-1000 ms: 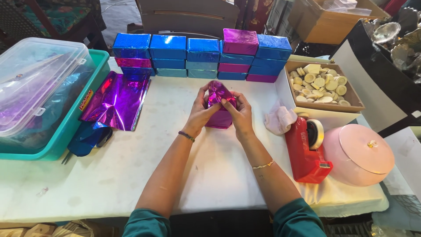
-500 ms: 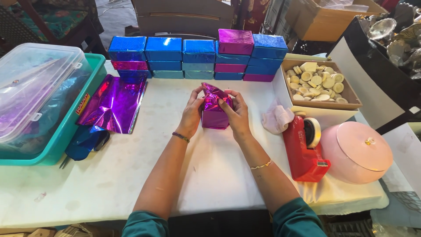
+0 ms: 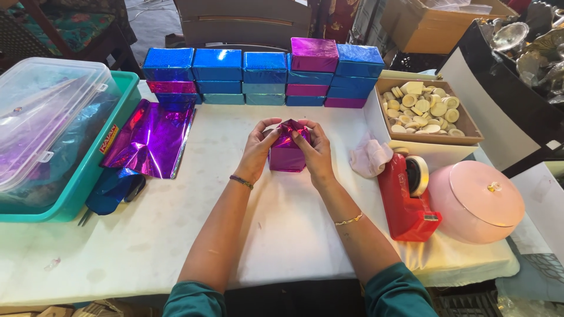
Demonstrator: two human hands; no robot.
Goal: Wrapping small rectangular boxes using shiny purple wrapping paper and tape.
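Plastic storage tub (image 3: pixel 88 170), teal, far left of the worktop (image 3: pixel 282 235), with a clear lidded box (image 3: pixel 47 111) set in it.

Foil sheets: loose magenta sheet (image 3: pixel 150 141) beside the tub; a blue one (image 3: pixel 111 191) folded nearer, just below it.

Wrapped boxes (image 3: pixel 264 76), blue and magenta foil, stacked in a row along the far edge.

Left hand (image 3: pixel 258 147): grip closed on the left side of the magenta foil parcel (image 3: pixel 286 154), fingertips pinching the gathered foil at its top.

Magenta foil parcel: centre of the worktop, standing on it, between both hands and near the stacked row.

Right hand (image 3: pixel 317 149): grip closed on the parcel's right side, fingers pressing the foil flap inward.

Handling note, as a judgement: keep the parcel seated flat, draw each flap taut before creasing, and hold the fold with one thumb so the slick foil does not spring open.

Pale cloth (image 3: pixel 370 157), right of the hands. Red tape dispenser (image 3: pixel 408 196), nearer. Cardboard tray of cream discs (image 3: pixel 426 114), far right. Pink lidded dish (image 3: pixel 479 202), near right.
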